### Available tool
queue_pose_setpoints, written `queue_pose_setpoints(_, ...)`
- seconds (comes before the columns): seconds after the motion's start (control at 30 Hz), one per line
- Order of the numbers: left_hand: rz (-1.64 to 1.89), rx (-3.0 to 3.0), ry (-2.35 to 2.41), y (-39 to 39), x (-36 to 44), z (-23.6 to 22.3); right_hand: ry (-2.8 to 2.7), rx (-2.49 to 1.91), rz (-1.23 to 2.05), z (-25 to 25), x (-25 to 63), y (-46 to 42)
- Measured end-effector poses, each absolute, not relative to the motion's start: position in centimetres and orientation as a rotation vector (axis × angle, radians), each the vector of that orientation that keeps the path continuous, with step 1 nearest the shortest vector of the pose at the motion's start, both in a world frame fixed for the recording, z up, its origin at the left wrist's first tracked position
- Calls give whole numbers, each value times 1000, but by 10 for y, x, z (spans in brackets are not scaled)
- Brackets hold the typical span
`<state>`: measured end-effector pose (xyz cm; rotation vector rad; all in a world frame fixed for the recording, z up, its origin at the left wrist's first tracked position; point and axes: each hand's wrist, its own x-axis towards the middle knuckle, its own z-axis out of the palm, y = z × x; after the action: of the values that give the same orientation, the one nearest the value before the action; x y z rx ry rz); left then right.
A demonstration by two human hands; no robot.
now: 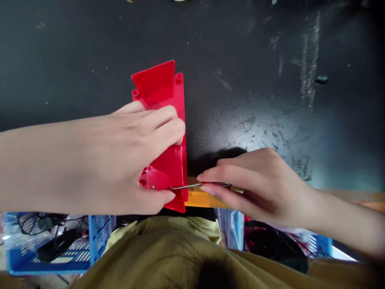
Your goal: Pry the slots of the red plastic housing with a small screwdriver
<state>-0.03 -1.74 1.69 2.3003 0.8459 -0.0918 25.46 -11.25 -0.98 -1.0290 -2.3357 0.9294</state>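
Red part (177,156): at the table's (246,80) near edge — long axis running away from the wearer, flared end far.
Left hand (129,156): half-curled, gripping the part.
Right hand (258,188): pinched closed on a thin metal tool (188,186).

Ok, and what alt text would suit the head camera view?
A left hand steadies a red plastic part at the edge of a dark table, while the right hand holds a thin metal tool against it. Blue baskets sit below.
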Motion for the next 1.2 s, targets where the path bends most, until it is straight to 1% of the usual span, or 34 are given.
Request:
queue_pose_setpoints(0.07, -190, 2489, 611, -17, 8, 21, -2341, -1041, 903, -10, 254, -113)
queue_pose_setpoints(0.13, -208, 2619, 520, -16, 17, 25, -2352, -1050, 878, -11, 254, -113)
queue_pose_setpoints(0.23, -186, 2672, 557, -15, 25, 26, -2367, -1046, 859, -11, 253, -114)
queue_pose_setpoints(0.4, -118, 2603, 629, -18, 24, 21, -2351, -1076, 874, -9, 252, -115)
queue_pose_setpoints(0.6, -50, 2686, 740, -29, 20, 22, -2316, -1168, 1052, -2, 250, -117)
queue_pose_setpoints(0.77, 27, 2629, 748, -34, 17, 22, -2226, -1297, 1180, 4, 246, -124)
queue_pose_setpoints(0.93, 51, 2590, 768, -37, 14, 20, -2121, -1333, 1337, 8, 243, -124)
queue_pose_setpoints(1.2, 38, 2611, 770, -32, 14, 20, -2091, -1302, 1299, 2, 244, -127)
